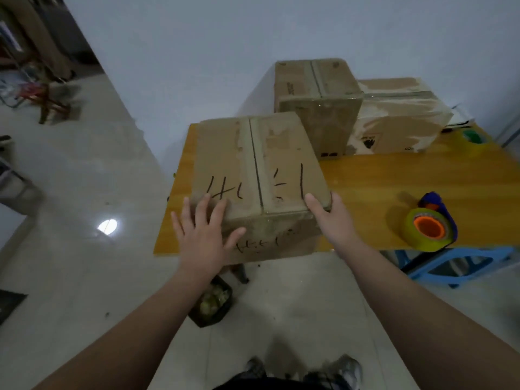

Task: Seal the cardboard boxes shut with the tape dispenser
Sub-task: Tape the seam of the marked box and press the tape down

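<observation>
at the table's (394, 178) near-left edge, left hand (205, 235): released, fingers spread flat on the near box (253, 164), thumb on its front.
near box: flaps closed, contents hidden.
right hand (329, 218): grasping its near-right corner, thumb on top.
brown rear box (315, 88), pale rear box (399, 114): closed, taped.
tape dispenser (429, 223): on the table, well right of the right hand.

Matt cardboard box (261, 175), glossy wood table (408, 178), glossy tile floor (84, 220).
</observation>
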### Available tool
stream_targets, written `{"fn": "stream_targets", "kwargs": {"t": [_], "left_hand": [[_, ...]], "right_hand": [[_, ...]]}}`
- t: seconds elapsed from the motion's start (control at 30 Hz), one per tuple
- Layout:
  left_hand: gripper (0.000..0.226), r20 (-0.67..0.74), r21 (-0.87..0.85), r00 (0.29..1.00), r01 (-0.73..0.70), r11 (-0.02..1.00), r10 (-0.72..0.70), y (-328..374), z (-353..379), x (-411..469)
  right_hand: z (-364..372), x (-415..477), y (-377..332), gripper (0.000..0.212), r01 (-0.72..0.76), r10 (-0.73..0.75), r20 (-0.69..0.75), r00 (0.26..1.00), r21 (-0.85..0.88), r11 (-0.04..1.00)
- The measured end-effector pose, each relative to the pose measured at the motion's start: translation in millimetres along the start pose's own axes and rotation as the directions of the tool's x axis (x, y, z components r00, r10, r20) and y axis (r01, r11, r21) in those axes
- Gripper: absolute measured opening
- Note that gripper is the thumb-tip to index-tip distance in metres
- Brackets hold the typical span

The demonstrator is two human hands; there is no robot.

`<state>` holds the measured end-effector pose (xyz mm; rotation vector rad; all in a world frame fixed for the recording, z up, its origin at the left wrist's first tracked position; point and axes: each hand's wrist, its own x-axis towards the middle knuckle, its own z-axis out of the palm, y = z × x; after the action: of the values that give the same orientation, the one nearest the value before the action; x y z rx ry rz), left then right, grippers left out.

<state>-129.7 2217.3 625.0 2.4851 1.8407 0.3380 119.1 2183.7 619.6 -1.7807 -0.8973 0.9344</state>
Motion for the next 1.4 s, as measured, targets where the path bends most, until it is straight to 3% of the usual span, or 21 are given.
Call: {"fn": "stream_targets", "kwargs": {"t": [0.1,0.23,0.3,0.43,0.63,0.87,1.0,1.17,1.3,1.4], "left_hand": [[0.084,-0.013,0.124,1.000,0.009,0.992,-0.007,-16,0,5],[0.074,0.001,0.138,0.981,-0.192,0.972,0.193,-4,10,17],[0.071,0.016,0.123,0.985,-0.175,0.977,0.174,-1,16,32],[0.068,0.042,0.108,0.991,-0.133,0.985,0.129,-13,26,86],[0.066,0.131,0.085,0.977,-0.178,0.980,0.166,-23,37,202],[0.068,0.174,0.088,0.970,-0.189,0.978,0.172,-6,50,294],[0.070,0.147,0.142,0.977,-0.174,0.974,0.153,-1,52,314],[0.078,0.214,0.301,0.973,-0.152,0.941,0.089,11,50,315],[0.079,0.159,0.225,0.987,-0.039,0.973,0.003,40,42,297],[0.073,0.039,0.090,0.992,-0.122,0.988,0.118,74,49,271]], "right_hand": [[47,5,-15,0.059,0.035,-0.032,0.055,0.998,-0.049,0.998],[95,12,-29,0.057,0.066,-0.067,-0.022,0.998,-0.066,0.996],[99,24,-34,0.061,0.050,-0.050,-0.001,0.999,-0.076,0.996],[77,64,-45,0.055,0.098,-0.069,0.131,0.989,-0.229,0.969],[43,145,-64,0.037,0.215,-0.173,0.133,0.976,-0.439,0.873],[19,236,-85,0.033,0.264,-0.167,0.218,0.961,-0.560,0.785],[15,263,-86,0.033,0.294,-0.175,0.253,0.951,-0.575,0.763],[10,261,-79,0.034,0.262,-0.158,0.231,0.960,-0.542,0.798],[-9,237,-61,0.039,0.215,-0.125,0.203,0.971,-0.518,0.828],[-38,216,-28,0.043,0.146,-0.078,0.133,0.988,-0.648,0.747]]}}
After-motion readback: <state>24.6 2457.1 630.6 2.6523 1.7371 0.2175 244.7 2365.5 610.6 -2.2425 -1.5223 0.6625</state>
